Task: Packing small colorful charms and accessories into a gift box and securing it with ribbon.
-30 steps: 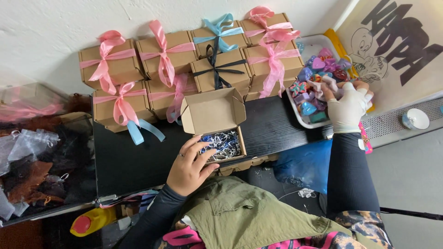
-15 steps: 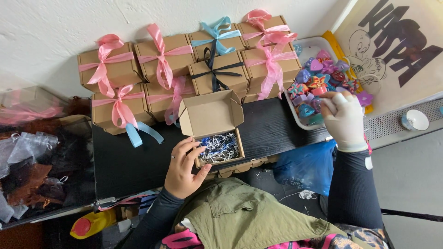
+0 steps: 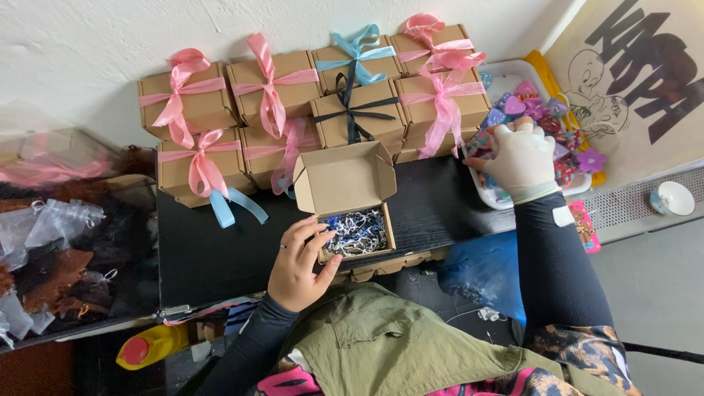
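Already eight tied boxes (image 3: pixel 279 81) line the wall. Her left hand (image 3: pixel 301 264) loosely steadies the open box (image 3: pixel 350 209), paper-filled only, on the table (image 3: pixel 213 249); the gloved right hand (image 3: pixel 519 158) reaches into the tray (image 3: pixel 506 73), grip unclear.

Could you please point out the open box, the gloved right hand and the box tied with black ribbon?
open box (image 3: pixel 343 178), head view, on the inside of its raised lid.
right hand (image 3: pixel 519 161), head view, on the back of the white glove.
black-ribbon box (image 3: pixel 374 125), head view, on its brown top beside the ribbon.
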